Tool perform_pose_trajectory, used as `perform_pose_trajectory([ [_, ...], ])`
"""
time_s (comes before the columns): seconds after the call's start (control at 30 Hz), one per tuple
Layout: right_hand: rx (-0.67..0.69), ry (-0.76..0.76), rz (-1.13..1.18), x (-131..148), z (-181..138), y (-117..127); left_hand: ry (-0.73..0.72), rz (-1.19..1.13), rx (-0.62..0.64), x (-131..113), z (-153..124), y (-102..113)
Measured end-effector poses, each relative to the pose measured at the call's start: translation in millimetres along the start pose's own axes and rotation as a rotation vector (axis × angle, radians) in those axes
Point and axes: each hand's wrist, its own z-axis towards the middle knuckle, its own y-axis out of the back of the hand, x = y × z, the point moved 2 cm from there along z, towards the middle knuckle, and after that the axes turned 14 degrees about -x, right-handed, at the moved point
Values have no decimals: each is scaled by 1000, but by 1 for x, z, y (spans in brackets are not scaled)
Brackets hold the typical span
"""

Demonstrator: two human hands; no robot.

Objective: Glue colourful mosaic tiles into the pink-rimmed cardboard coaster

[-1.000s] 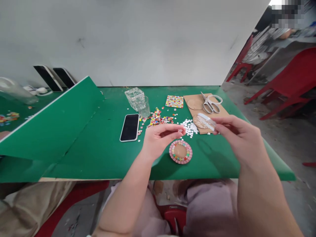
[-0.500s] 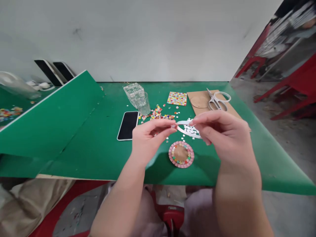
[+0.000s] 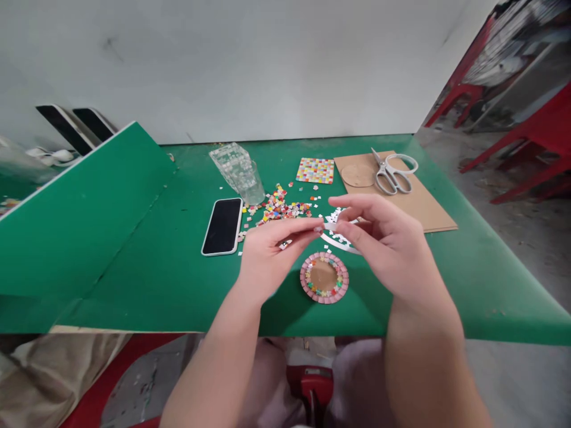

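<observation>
So the table was a green-topped one (image 3: 178, 291), pretty busy toward the middle. A white-edged phone (image 3: 222, 227) lay flat over on the left, with a clear glass (image 3: 255, 193) just past it. Next to that was a messy heap of coloured bits (image 3: 279, 207), then a scatter of tiny white pieces (image 3: 334, 215). A round pink-rimmed mosaic (image 3: 324, 297) sat nearest the front edge, a checked multicoloured square (image 3: 314, 170) farther back, and brown board (image 3: 419, 209) on the right.

Phone (image 3: 222, 227) lies on desk (image 3: 169, 291), left of tile pile (image 3: 281, 207). Scissors (image 3: 393, 176) rest on cardboard (image 3: 423, 209), right of pile. Mosaic disc (image 3: 324, 277) sits before pile.
</observation>
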Motion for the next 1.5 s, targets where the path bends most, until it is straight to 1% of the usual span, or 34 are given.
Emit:
perform_pose_trajectory([
  [0.17, 0, 9, -11, -1, 0, -8, 84, 10, -24, -6, 2, 3],
  [0.3, -28, 8, -16, -1, -1, -8, 137, -24, -28, 1, -4, 0],
  [0.43, -26, -2, -25, -3, 0, -9, 93, -27, -77, 8, -9, -3],
  [0.53, -33, 0, -33, -4, 1, -9, 65, -34, -70, 7, -9, -2],
  [0.73, -10, 10, -46, -1, -1, -9, 78, 2, -7, 2, -7, 1],
  [0.9, 3, 26, -31, -1, -3, -10, 19, -16, -97, 4, -10, 0],
  [1.07, 24, 21, -42, -3, -3, -11, 25, 6, -97, 6, -11, -1],
  [1.3, 23, 25, -47, -4, -3, -11, 38, -29, -81, 5, -10, -1],
  [1.43, 12, 33, -51, -3, -3, -12, 39, -28, -46, 6, -10, -1],
  [1.5, 5, 36, -55, -3, -3, -12, 52, -25, -55, 7, -11, -1],
])
